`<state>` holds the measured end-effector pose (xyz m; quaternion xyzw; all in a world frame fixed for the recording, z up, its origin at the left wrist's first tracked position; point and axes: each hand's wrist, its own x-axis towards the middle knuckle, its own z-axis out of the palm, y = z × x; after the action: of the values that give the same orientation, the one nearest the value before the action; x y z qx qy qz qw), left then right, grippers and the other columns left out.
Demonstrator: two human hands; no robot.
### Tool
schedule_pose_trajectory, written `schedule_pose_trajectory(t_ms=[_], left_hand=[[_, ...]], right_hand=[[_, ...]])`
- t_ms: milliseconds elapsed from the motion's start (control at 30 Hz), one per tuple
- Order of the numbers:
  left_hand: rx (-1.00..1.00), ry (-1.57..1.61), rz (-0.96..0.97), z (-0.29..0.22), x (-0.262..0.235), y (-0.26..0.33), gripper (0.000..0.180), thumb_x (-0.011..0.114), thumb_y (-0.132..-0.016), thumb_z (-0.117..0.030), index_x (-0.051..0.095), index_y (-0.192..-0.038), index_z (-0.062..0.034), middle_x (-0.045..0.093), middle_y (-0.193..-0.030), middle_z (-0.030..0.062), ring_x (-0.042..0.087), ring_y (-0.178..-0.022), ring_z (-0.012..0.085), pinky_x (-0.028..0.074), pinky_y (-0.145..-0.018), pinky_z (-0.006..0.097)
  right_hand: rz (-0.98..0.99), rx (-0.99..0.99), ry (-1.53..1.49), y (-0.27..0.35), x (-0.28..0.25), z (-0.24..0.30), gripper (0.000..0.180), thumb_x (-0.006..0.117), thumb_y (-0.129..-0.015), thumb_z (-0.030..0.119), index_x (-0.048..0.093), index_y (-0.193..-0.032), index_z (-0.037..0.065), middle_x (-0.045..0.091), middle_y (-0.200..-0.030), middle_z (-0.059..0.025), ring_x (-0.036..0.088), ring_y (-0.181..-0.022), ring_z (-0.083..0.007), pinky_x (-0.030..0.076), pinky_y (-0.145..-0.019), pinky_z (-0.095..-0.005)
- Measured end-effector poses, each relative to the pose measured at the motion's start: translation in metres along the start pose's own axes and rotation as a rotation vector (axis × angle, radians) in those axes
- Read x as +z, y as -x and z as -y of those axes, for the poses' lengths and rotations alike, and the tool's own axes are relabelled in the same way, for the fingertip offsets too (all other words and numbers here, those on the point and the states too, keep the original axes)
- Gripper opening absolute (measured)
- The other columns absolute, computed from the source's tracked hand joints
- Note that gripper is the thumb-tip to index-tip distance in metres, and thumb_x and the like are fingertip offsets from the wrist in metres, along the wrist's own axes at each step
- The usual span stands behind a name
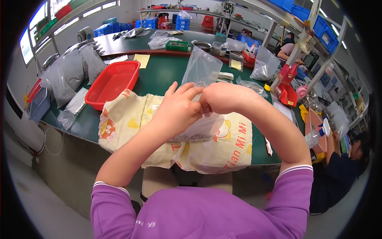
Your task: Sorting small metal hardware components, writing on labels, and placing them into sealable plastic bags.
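Both my hands meet over a clear plastic bag [199, 130] that lies on a cream printed cloth [133, 123]. Small dark grey pieces line its bottom, too fine to name. My left hand [181, 104] pinches the plastic between thumb and fingers, with some fingertips raised. Curled down beside it, my right hand [221, 97] grips the same gathered plastic; the back of the hand hides most of its fingers. Clear plastic [202, 65] fans out beyond my hands, and I cannot tell whether it is the same bag's upper part.
An oblong red tub [113, 83] stands to the left on the green tabletop [161, 73], beside several filled clear bags [71, 69]. A green tray [177, 46] and a round metal dish [201, 45] are farther back. At right, a co-worker [338, 175] sits near a red device [287, 85].
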<state>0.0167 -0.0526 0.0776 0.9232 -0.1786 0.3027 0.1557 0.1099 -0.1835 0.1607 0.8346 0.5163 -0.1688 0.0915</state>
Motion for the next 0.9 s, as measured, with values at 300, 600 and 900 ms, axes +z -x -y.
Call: schedule_pose_trajectory(t_ms=[300, 600, 900], left_hand=[[0.069, 0.054, -0.070, 0.001, 0.003, -0.003, 0.009, 0.071, -0.065, -0.015, 0.067, -0.071, -0.0099, 0.055, -0.122, 0.0080, 0.053, -0.111, 0.0273, 0.041, -0.093, 0.044], [0.038, -0.007, -0.143, -0.004, 0.000, 0.003, 0.011, 0.073, -0.068, -0.014, 0.067, -0.076, -0.0113, 0.048, -0.133, 0.0091, 0.045, -0.122, 0.0334, 0.038, -0.099, 0.047], [0.072, 0.059, -0.130, -0.001, 0.006, 0.006, 0.009, 0.068, -0.072, -0.016, 0.066, -0.076, -0.0093, 0.046, -0.133, 0.0094, 0.042, -0.124, 0.0320, 0.034, -0.102, 0.049]], right_hand=[[0.146, 0.106, 0.218, -0.028, 0.004, -0.001, 0.018, 0.062, -0.079, 0.022, 0.071, -0.090, 0.011, 0.068, -0.090, -0.0095, 0.064, -0.084, -0.0263, 0.050, -0.074, -0.0364], [0.299, 0.034, -0.089, -0.020, -0.015, -0.004, 0.018, 0.061, -0.079, 0.010, 0.071, -0.095, 0.009, 0.068, -0.086, -0.0081, 0.064, -0.078, -0.0187, 0.049, -0.073, -0.0313], [0.305, 0.123, 0.238, -0.022, -0.010, 0.013, 0.022, 0.059, -0.082, 0.016, 0.069, -0.101, 0.014, 0.067, -0.093, -0.0096, 0.063, -0.087, -0.0249, 0.049, -0.074, -0.0372]])
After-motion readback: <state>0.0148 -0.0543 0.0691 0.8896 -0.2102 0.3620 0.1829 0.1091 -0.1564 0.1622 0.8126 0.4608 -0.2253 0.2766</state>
